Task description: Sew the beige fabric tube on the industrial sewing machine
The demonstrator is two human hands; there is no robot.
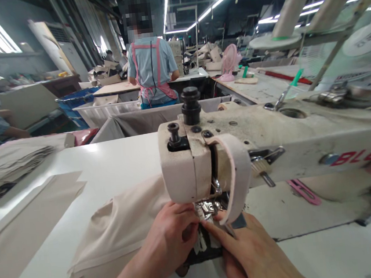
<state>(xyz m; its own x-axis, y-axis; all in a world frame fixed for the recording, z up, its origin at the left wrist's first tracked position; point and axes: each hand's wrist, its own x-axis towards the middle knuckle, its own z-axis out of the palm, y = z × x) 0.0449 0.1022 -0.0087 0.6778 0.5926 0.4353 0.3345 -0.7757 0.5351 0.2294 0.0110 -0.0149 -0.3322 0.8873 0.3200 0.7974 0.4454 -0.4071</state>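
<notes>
Hands at sewing machine needle, beige fabric on tabletop

Head view. Left hand (172, 240): fingers curled, grip narrow, pinching a small dark piece (203, 245) with a pale tag, directly under the presser foot (207, 207). Right hand (250, 251): forefinger stretched flat toward the same dark piece, tip touching it just beside the left thumb; grip narrow, whether it pinches anything cannot be told.

Sewing machine (272, 147): cream, worn and smudged, head above both hands, arm running off to the right, red lettering partly in view. Black knob (191, 105) upright on top of the head.

Beige fabric (119, 232): bunched, lying on the white tabletop (115, 162) left of the machine head, touching the left hand and passing behind the needle area.

Flat beige panels (28, 217): spread at the left edge of the tabletop, apart from the bunched fabric. Stack of folded pieces (5, 164): farther left.

Pink clip (303, 190): on the tabletop beneath the machine arm.

Thread cones (293, 3): upper right, on a stand.

Person in blue shirt with pink apron straps (151, 67): back turned, at a bench well beyond.
</notes>
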